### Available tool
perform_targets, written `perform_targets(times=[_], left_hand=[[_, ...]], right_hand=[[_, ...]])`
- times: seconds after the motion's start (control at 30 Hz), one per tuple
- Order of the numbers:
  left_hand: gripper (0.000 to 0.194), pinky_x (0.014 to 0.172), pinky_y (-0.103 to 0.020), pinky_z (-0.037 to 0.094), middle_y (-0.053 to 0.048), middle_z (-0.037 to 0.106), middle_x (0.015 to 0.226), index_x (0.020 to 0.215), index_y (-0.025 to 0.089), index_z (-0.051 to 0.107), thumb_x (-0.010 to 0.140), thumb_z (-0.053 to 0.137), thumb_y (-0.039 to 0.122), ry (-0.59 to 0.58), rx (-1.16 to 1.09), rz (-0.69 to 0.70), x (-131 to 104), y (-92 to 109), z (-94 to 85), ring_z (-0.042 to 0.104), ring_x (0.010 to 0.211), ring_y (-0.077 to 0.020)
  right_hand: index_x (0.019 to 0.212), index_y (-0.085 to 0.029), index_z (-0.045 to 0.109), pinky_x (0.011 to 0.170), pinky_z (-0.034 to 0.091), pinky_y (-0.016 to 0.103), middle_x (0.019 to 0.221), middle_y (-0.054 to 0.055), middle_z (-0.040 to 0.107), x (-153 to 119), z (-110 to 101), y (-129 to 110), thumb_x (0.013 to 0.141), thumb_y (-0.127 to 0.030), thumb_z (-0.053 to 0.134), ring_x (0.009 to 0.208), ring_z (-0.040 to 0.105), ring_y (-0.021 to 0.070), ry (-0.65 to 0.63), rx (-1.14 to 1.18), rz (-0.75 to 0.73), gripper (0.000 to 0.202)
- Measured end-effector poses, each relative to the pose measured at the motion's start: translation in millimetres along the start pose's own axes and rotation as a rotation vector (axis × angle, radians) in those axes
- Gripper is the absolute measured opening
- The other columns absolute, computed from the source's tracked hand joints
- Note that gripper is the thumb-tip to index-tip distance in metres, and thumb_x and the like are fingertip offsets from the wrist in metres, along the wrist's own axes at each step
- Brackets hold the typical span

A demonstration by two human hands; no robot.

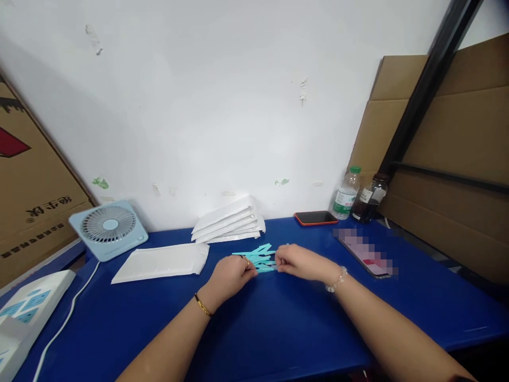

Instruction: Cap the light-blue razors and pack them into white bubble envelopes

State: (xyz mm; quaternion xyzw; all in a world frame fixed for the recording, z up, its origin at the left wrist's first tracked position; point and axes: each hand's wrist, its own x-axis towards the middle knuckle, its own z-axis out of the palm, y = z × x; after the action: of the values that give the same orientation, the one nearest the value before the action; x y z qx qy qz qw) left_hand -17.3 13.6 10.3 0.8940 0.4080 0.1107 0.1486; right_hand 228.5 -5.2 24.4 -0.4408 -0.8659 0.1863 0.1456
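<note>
A loose heap of thin turquoise strips [258, 253] lies on the blue table between my two hands. My left hand [230, 277] is closed, thumb and forefinger pinched at the near left side of the heap. Opposite it, my right hand [295, 261] is closed with its fingers curled at the right ends of the strips. One pale turquoise strip [267, 269] runs along the front of the heap from one set of fingertips to the other, and both seem to grip it. The exact finger contact is partly hidden.
Behind the heap, a stack of white padded envelopes [228, 222] leans by the wall; another white envelope [159, 262] lies left. A blue fan [109, 228] and white power strip [35, 313] stand left. Phones [316, 218], a water bottle [347, 195] and a dark jar [369, 199] are right.
</note>
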Motion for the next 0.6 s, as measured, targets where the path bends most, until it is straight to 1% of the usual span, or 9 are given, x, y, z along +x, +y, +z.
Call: perform_targets(times=[0.1,0.2,0.3,0.37,0.47,0.6], left_hand=[[0.032,0.063,-0.025,0.035,-0.003,0.066,0.081,0.076,0.019,0.064,0.09,0.041,0.037,0.087,-0.034,-0.043,2.3,-7.5,-4.1,0.056,0.071,-0.0155],[0.034,0.06,-0.024,0.034,0.0,0.061,0.072,0.078,0.019,0.06,0.092,0.035,0.038,0.09,-0.133,-0.04,3.3,-9.6,-5.2,0.053,0.065,-0.0138],[0.032,0.06,-0.024,0.034,0.001,0.058,0.071,0.079,0.019,0.058,0.092,0.036,0.038,0.094,-0.182,-0.005,3.6,-8.8,-3.0,0.051,0.065,-0.013],[0.031,0.061,-0.023,0.034,0.001,0.058,0.073,0.079,0.019,0.058,0.092,0.036,0.038,0.107,-0.182,0.009,3.6,-8.5,-1.9,0.051,0.067,-0.0132],[0.031,0.062,-0.024,0.035,0.0,0.059,0.076,0.08,0.019,0.058,0.092,0.036,0.037,0.101,-0.17,-0.001,3.7,-9.0,-1.7,0.052,0.07,-0.0141],[0.029,0.066,-0.024,0.037,-0.001,0.06,0.079,0.081,0.019,0.059,0.091,0.038,0.036,0.076,-0.163,0.006,4.3,-8.9,-2.0,0.053,0.072,-0.0145]], right_hand=[[0.079,-0.015,0.06,0.06,0.039,0.023,0.077,0.004,0.061,-3.4,-8.0,24.3,0.083,-0.021,0.052,0.064,0.054,0.0124,0.069,0.036,0.15,0.011],[0.081,-0.015,0.058,0.057,0.041,0.023,0.073,0.003,0.06,-4.3,-10.4,34.3,0.085,-0.031,0.052,0.062,0.054,0.0121,0.12,0.161,0.219,0.018],[0.087,-0.015,0.057,0.054,0.044,0.022,0.07,0.001,0.059,-2.0,-6.5,25.5,0.085,-0.045,0.052,0.059,0.056,0.011,0.094,0.397,0.204,0.03],[0.087,-0.015,0.058,0.054,0.045,0.022,0.069,0.0,0.058,0.0,-2.8,16.0,0.082,-0.05,0.055,0.058,0.056,0.0104,0.086,0.488,0.188,0.035],[0.087,-0.015,0.059,0.054,0.045,0.022,0.068,0.0,0.057,2.3,1.2,7.2,0.08,-0.051,0.057,0.057,0.056,0.01,0.101,0.519,0.181,0.036],[0.087,-0.015,0.061,0.054,0.044,0.021,0.067,0.0,0.057,3.6,3.7,7.0,0.081,-0.048,0.058,0.058,0.056,0.0102,0.092,0.505,0.165,0.034]])
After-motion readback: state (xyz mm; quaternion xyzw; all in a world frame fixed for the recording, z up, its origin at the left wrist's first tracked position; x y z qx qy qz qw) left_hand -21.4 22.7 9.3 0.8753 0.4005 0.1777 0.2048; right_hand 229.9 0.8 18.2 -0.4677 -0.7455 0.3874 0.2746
